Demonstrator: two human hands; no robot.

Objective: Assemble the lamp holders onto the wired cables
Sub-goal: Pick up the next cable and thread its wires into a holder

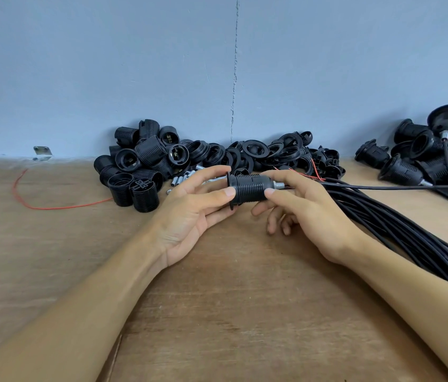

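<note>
Head view: both hands grip one black lamp holder (pixel 247 188) lying sideways just above the middle of the table (pixel 217 299).
The left hand (pixel 189 205) pinches the holder's flanged left end between thumb and fingers. The right hand (pixel 308 208) pinches its right end by the metal nipple, where a black cable (pixel 382 187) runs off right. A cable bundle (pixel 399 227) lies under the right wrist. Against the far wall sit a pile of holder bodies (pixel 137 166) and a heap of rings (pixel 261 153), with cabled holders (pixel 424 153) far right.

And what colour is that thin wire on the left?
The wire is red, head view.
</note>
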